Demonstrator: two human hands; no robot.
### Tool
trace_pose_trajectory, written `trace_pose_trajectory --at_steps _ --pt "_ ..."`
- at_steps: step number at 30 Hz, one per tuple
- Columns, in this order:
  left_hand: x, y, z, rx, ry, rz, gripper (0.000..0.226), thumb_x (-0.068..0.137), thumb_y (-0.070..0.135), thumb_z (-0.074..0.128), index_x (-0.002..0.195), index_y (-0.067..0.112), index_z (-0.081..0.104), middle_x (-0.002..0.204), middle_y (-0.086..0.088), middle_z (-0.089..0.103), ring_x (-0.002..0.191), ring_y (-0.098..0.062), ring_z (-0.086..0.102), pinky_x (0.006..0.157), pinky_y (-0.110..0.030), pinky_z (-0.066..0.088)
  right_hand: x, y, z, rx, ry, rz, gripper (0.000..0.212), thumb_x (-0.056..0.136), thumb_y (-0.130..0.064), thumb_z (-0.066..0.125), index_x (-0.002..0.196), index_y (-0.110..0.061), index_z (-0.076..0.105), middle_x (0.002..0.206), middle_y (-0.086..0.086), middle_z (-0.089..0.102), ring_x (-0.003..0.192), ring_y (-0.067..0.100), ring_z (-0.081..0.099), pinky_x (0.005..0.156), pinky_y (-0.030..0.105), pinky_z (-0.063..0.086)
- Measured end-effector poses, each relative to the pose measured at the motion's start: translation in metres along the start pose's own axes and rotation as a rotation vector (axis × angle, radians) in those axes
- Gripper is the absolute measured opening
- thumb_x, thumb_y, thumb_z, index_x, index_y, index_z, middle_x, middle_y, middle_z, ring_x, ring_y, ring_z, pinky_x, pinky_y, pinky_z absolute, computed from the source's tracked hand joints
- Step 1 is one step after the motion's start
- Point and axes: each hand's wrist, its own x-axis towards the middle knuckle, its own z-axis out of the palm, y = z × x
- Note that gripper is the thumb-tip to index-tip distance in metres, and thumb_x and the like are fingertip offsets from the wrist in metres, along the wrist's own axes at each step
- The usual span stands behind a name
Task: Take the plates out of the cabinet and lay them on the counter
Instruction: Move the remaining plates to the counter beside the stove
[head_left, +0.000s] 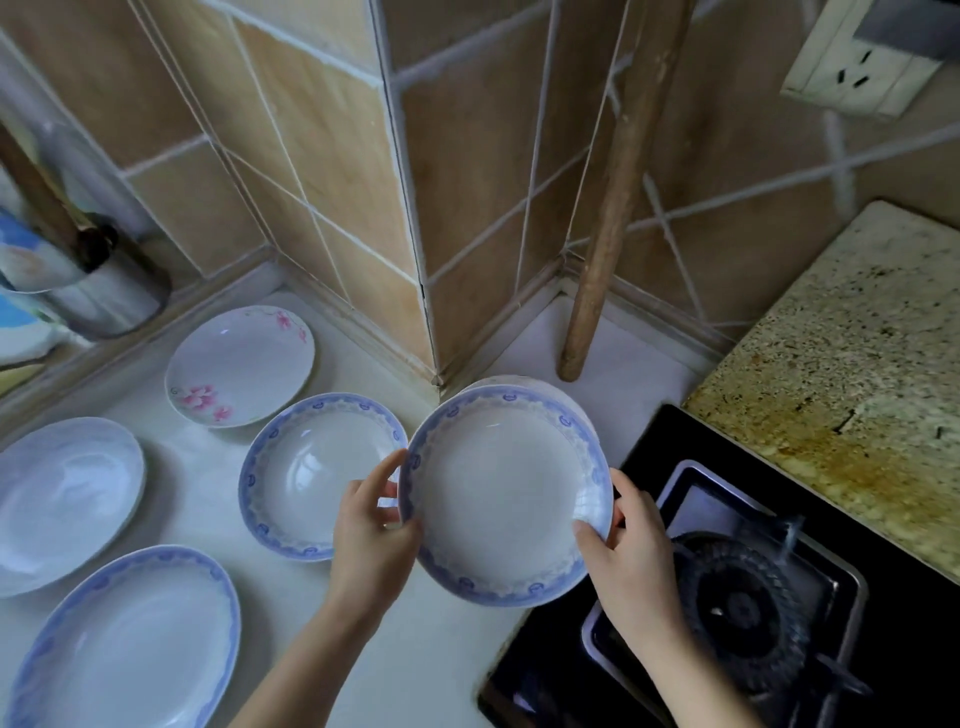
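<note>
Nearest, at the left edge, a blue-rimmed oval plate (130, 644) is seen lying flat on the white table (415, 675). At the near right, a black stove (753, 613) with a round burner is set into the table.

In the middle, a stack of plates (506, 499) is held above the table edge and the stove's left margin. The top plate is white with a blue patterned rim and is tilted toward the viewer; at least one more rim is seen behind it at the far side. The left hand (371, 530) is curled round the left rim of the stack, with the forefinger raised along the edge. The right hand (631, 551) grips the right rim, the thumb pressed on the inner face.

Just left of the stack, a round blue-rimmed plate (317, 473) rests on the table, partly covered by the left hand. At the far left, a plain pale plate (62, 499) is cut by the frame edge. Farther back, a plate with pink flowers (241, 366) lies near the tiled wall (322, 156).

Beyond the stack, a wooden stick (613, 208) leans in the wall corner. A speckled stone slab (852, 364) is seen at the right, and a socket (857, 78) on the wall above it.
</note>
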Motion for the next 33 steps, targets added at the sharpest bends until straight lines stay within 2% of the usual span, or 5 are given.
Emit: trace_pose_trajectory --at_steps 6,11,21,27,33 --pt "-0.05 -0.028 -0.028 -0.092 0.094 -0.073 0.06 0.078 -0.006 0.06 0.123 0.034 0.059 0.104 -0.015 0.056 0.077 -0.028 0.065 0.073 -0.049 0.056 -0.032 -0.003 0.012 -0.005 -0.091 -0.077 0.057 0.077 -0.006 0.07 0.126 -0.03 0.054 0.102 -0.016 0.052 0.094 0.005 0.054 0.077 0.005 0.037" --pt "-0.093 -0.06 -0.056 -0.16 0.172 -0.133 0.068 0.074 -0.013 0.057 0.126 0.031 0.059 0.1 -0.014 0.058 0.078 -0.03 0.065 0.068 -0.048 0.058 -0.061 -0.007 0.029 0.002 -0.244 -0.104 0.057 0.078 -0.004 0.069 0.129 -0.024 0.054 0.116 -0.011 0.054 0.112 0.009 0.053 0.097 0.033 0.045" --pt "-0.152 -0.122 -0.085 -0.333 0.313 -0.253 0.066 0.07 -0.017 0.062 0.121 0.026 0.062 0.094 -0.011 0.063 0.07 -0.023 0.066 0.057 -0.043 0.058 -0.103 0.003 0.06 -0.088 -0.442 -0.156 0.056 0.077 -0.004 0.069 0.128 -0.023 0.055 0.114 -0.006 0.056 0.107 0.01 0.055 0.093 0.035 0.048" --pt "-0.164 -0.146 -0.084 -0.427 0.377 -0.324 0.066 0.053 0.004 0.067 0.11 0.036 0.064 0.094 -0.013 0.061 0.069 -0.023 0.064 0.057 -0.049 0.058 -0.109 0.012 0.081 -0.113 -0.517 -0.146 0.057 0.077 -0.005 0.067 0.118 -0.042 0.053 0.107 -0.018 0.053 0.097 -0.012 0.052 0.075 0.003 0.04" --pt "-0.163 -0.171 -0.085 -0.453 0.404 -0.339 0.066 0.071 -0.013 0.067 0.117 0.033 0.064 0.095 -0.01 0.062 0.075 -0.026 0.066 0.053 -0.033 0.056 -0.106 0.017 0.103 -0.135 -0.558 -0.146 0.058 0.078 -0.006 0.066 0.123 -0.039 0.054 0.109 -0.021 0.051 0.1 -0.015 0.05 0.077 0.001 0.037"
